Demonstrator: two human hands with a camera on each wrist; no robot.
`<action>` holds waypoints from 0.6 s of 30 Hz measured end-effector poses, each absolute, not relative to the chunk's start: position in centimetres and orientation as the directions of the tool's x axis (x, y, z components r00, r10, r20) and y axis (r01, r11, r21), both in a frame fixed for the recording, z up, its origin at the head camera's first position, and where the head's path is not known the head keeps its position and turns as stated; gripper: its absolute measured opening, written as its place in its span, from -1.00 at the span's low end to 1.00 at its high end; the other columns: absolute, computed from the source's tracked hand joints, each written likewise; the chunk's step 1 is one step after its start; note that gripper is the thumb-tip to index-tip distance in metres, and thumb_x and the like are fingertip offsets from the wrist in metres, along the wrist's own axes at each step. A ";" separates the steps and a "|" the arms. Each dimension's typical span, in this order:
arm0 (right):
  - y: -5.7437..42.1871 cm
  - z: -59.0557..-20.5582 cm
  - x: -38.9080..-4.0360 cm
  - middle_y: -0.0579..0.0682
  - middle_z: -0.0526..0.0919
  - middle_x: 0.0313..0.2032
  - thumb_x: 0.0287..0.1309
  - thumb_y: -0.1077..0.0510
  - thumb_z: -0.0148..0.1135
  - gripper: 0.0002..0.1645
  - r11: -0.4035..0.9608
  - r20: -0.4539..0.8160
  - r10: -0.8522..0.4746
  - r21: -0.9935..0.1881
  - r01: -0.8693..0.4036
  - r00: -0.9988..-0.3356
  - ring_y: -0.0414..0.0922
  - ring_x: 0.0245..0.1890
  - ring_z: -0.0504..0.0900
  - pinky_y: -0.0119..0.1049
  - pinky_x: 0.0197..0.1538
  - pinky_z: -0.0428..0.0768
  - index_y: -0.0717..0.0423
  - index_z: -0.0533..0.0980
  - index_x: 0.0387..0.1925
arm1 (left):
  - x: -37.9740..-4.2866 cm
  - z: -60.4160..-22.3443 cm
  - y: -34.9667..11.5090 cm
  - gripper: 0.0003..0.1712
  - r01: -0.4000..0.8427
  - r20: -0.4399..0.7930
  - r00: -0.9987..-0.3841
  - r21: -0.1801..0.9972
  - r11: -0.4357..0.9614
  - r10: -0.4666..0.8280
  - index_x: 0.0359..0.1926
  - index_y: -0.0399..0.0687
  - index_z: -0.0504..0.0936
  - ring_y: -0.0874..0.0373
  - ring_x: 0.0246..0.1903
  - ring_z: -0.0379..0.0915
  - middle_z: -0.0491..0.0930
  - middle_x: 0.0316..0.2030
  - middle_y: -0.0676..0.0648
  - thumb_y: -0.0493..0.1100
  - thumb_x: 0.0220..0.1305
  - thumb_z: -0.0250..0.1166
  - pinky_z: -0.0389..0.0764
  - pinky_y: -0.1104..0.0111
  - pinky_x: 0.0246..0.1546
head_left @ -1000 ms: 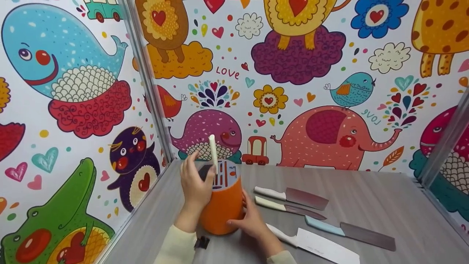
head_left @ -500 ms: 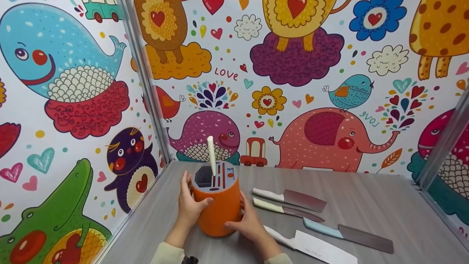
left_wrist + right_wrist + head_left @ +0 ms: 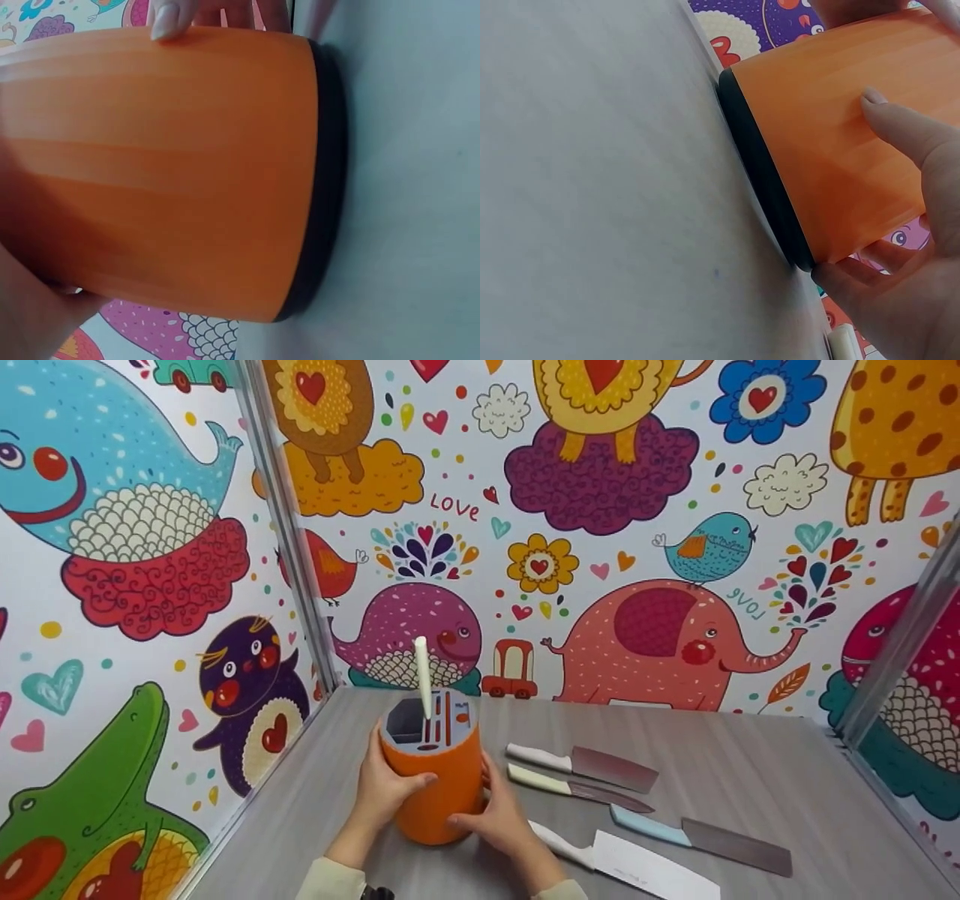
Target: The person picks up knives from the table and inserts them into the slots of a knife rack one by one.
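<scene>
Both our left hand (image 3: 386, 787) and right hand (image 3: 501, 816) curl their fingers round the orange knife block (image 3: 452, 786), upright on the table (image 3: 727, 765). We judge this as steadying it; adding the blue-handled knife (image 3: 703, 837) next would call for freeing one hand.

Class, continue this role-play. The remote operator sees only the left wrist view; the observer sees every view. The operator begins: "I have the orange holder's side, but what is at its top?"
Observer: In the head view, a pale handle sticks up from the top of the orange holder.
Operator: Is anything lying on the table nearby?
Observer: Yes, four knives lie to the holder's right in the head view.
Operator: Do their handles all match?
Observer: No, one knife has a light blue handle.
</scene>
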State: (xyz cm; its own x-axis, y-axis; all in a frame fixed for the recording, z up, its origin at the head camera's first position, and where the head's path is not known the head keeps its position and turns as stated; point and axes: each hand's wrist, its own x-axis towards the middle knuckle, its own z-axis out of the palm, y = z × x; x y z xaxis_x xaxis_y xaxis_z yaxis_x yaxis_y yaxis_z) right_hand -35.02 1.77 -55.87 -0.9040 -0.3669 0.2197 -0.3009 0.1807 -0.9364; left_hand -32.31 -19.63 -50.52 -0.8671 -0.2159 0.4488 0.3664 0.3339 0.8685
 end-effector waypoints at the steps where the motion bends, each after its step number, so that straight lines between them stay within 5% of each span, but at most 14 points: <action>1: 1.8 -55.9 -35.0 -0.07 0.27 0.45 -0.19 -0.17 0.62 0.38 0.177 0.226 -0.373 -0.935 -0.308 -0.900 0.05 0.38 0.35 0.17 0.40 0.34 -0.30 -0.06 0.54 | -32.3 -50.5 -19.7 0.30 0.369 0.454 -0.865 0.865 0.340 -0.215 0.49 0.13 0.07 0.12 0.16 0.46 0.46 0.28 -0.03 -0.01 -0.22 0.68 0.46 0.02 0.30; 10: 2.7 -54.8 -35.0 0.10 0.19 0.50 -0.13 -0.12 0.59 0.33 0.179 0.193 -0.382 -0.944 -0.277 -0.904 0.20 0.44 0.25 0.21 0.40 0.32 -0.16 -0.04 0.55 | -32.3 -50.3 -19.8 0.30 0.359 0.456 -0.858 0.861 0.360 -0.237 0.47 0.12 0.11 0.12 0.12 0.47 0.49 0.25 -0.02 -0.01 -0.27 0.70 0.48 0.04 0.28; 18: 6.8 -50.0 -34.0 0.05 0.48 0.31 -0.04 -0.04 0.55 -0.14 0.389 0.143 -0.375 -0.872 -0.296 -0.916 0.10 0.32 0.45 0.12 0.36 0.40 -0.15 0.38 0.32 | -32.5 -50.6 -19.8 0.29 0.359 0.451 -0.861 0.865 0.350 -0.233 0.48 0.10 0.10 0.10 0.15 0.45 0.46 0.28 -0.04 -0.03 -0.23 0.69 0.46 0.01 0.29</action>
State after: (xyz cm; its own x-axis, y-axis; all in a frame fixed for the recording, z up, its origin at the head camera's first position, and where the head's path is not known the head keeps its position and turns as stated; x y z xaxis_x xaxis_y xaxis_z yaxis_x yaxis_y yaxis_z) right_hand -34.05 6.81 -50.05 -0.9159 -0.3751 0.1430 -0.2956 0.3892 -0.8725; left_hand -32.47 -19.77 -50.55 -0.8613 -0.2332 0.4514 0.3586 0.3504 0.8653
